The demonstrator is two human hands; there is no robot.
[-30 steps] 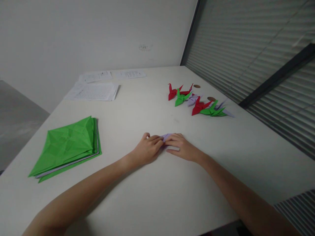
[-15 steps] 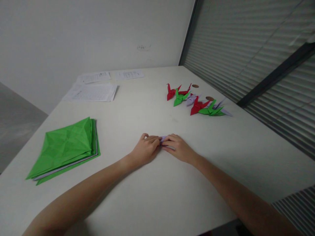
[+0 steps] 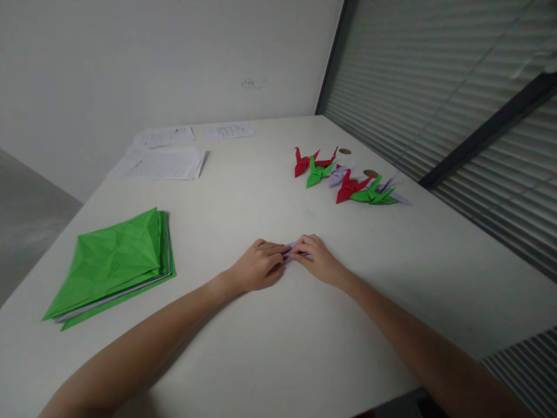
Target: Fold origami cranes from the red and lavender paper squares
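Note:
A small piece of folded lilac paper (image 3: 289,254) lies on the white table between my two hands, mostly covered by fingers. My left hand (image 3: 263,265) presses on its left part, fingers together and laid over the paper. With thumb and fingers closed, my right hand (image 3: 314,255) pinches its right part. Beyond the hands, to the right, stands a group of folded paper cranes: a red crane (image 3: 350,188), a green crane (image 3: 319,172), a lilac crane (image 3: 336,176) and several more.
On the left lies a stack of creased green paper sheets (image 3: 117,249), with a lilac sheet in it. Printed papers (image 3: 165,164) rest at the back left. Two round brown discs (image 3: 371,173) are beside the cranes. Window blinds (image 3: 435,75) border the table's right side.
My right hand's fingers have drawn together into a pinch on the lilac paper. My left fingers have flattened and straightened over it. More of the paper shows between the hands.

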